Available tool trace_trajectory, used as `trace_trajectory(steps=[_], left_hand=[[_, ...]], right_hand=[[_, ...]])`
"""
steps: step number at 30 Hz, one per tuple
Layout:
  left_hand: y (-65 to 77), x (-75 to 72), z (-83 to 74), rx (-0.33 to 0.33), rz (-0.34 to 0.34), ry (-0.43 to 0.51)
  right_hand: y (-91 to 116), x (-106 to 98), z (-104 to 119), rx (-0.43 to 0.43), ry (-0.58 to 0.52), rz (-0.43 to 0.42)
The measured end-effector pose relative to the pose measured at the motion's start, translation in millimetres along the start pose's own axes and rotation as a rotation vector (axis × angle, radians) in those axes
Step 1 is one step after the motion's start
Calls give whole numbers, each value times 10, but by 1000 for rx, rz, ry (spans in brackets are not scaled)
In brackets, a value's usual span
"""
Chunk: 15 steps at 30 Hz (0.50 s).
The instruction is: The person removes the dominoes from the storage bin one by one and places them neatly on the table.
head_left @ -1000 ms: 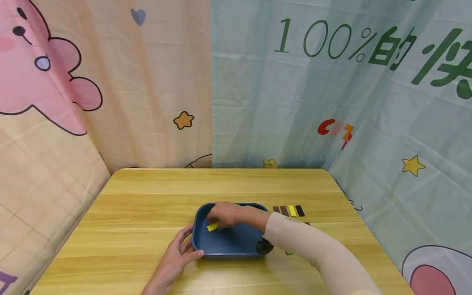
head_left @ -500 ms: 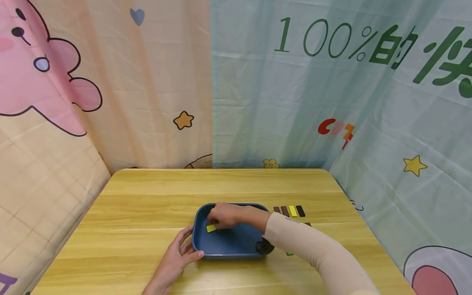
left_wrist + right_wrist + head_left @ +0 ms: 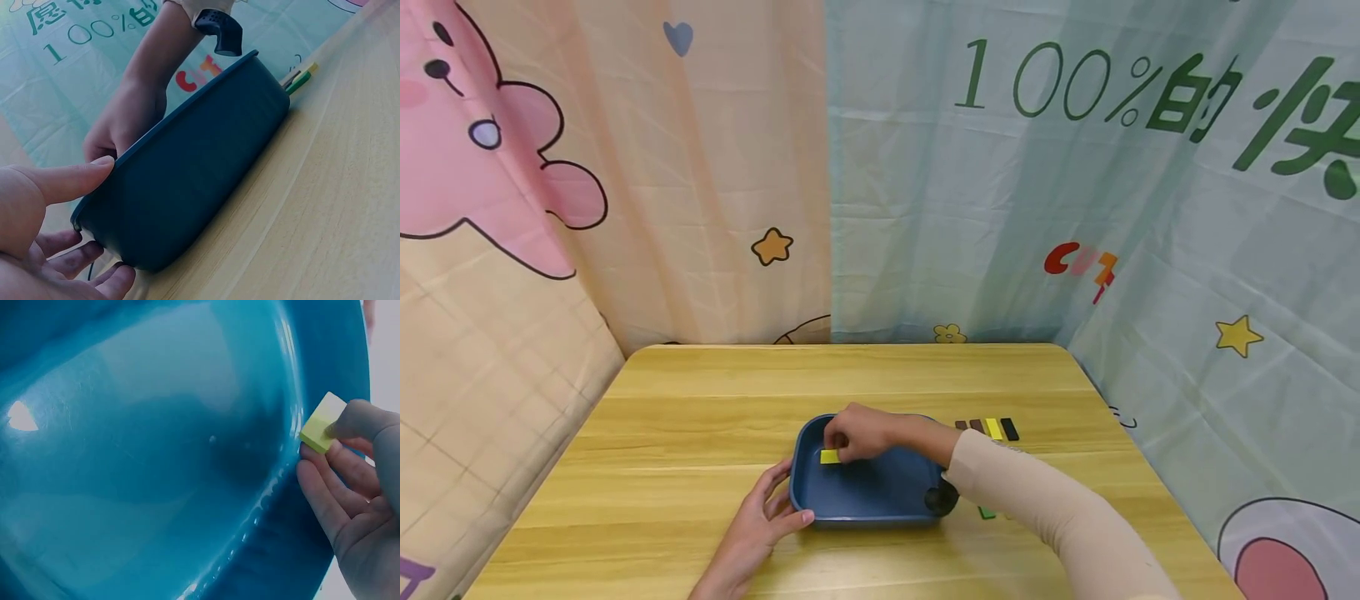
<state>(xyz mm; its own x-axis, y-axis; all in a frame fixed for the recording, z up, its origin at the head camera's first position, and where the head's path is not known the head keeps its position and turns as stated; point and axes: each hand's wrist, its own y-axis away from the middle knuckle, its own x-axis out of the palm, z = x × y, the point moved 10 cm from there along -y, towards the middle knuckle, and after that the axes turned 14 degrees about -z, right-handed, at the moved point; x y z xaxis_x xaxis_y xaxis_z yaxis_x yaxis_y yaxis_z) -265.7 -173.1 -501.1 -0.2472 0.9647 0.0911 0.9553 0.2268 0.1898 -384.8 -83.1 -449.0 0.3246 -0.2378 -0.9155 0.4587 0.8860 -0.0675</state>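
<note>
A blue plastic basin point(image 3: 880, 487) stands on the wooden table. At its left end, my left hand point(image 3: 758, 517) holds it. In the left wrist view the thumb point(image 3: 81, 181) lies at the rim and the fingers bend against the outer wall. My right hand point(image 3: 861, 433) is inside the basin, near its back left corner. Between thumb and fingers it pinches a small flat yellow block point(image 3: 322, 425). The right wrist view has this block close to the basin's inner wall. My right forearm hides part of the basin's right side.
To the right of the basin lie several small flat blocks: brown ones point(image 3: 977, 425), a yellow one point(image 3: 993, 428), a black one point(image 3: 1010, 429) and a green one point(image 3: 987, 512). A black device point(image 3: 941, 500) sits on the right wrist. Printed curtains hang behind the table point(image 3: 700, 375).
My right hand has moved slightly toward the basin's back with the yellow block, which has turned from slanted to nearly level in the head view. The left hand and the basin have stayed put.
</note>
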Motion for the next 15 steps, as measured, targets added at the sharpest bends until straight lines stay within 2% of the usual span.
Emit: trace_trajectory(steps=[15], left_hand=[[0, -17, -10, 13, -15, -31]], right_hand=[[203, -223, 21, 36, -45, -83]])
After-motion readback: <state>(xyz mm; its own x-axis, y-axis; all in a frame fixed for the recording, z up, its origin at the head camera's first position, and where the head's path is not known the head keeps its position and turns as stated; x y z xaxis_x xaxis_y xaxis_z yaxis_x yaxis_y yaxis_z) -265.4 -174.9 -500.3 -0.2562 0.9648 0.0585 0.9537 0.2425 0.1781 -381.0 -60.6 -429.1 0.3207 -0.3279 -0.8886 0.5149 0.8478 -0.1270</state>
